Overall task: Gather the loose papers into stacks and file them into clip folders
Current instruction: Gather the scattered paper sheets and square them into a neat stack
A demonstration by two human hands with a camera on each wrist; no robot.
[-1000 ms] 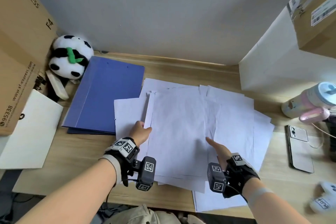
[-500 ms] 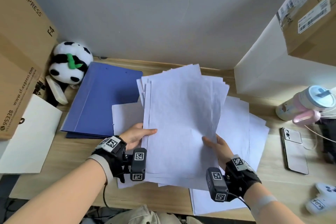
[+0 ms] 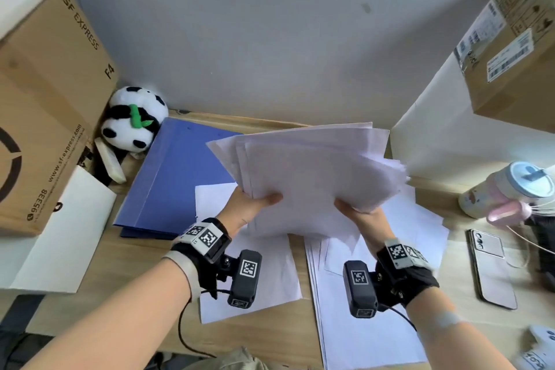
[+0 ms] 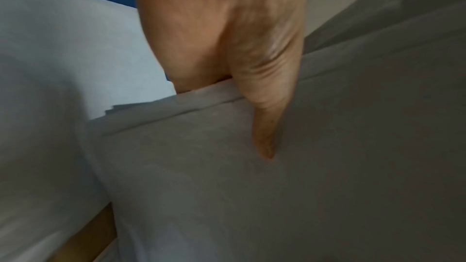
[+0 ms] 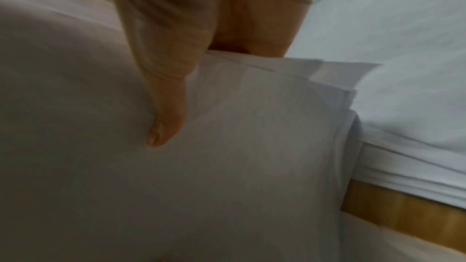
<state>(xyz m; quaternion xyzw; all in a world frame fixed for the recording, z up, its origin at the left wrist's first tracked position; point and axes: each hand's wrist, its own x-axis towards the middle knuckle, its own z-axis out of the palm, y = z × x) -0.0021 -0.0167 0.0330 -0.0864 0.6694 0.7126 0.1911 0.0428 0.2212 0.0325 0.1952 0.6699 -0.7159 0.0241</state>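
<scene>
Both hands up off the table (image 3: 150, 255) now, and between them a thick sheaf (image 3: 312, 177) of white sheets, held mid-frame and tilted away toward the wall! Left hand (image 3: 246, 213) grasps the near-left edge, thumb on top, fingers tucked out of sight beneath; the left wrist view shows that thumb pressed flat across stepped, uneven sheet edges. Right hand (image 3: 363, 219) mirrors it on the near-right corner, thumb clamped over the top sheet. A grip at both near corners looks chosen so the sheaf can be tapped square, because those edges are fanned and ragged. More loose paper (image 3: 390, 303) lies flat in the lower centre and lower right, not yet gathered. The blue folders (image 3: 177, 177) wait closed at centre left, just beside the sheaf. I'd judge the next call is squaring this bundle before any clip opens
</scene>
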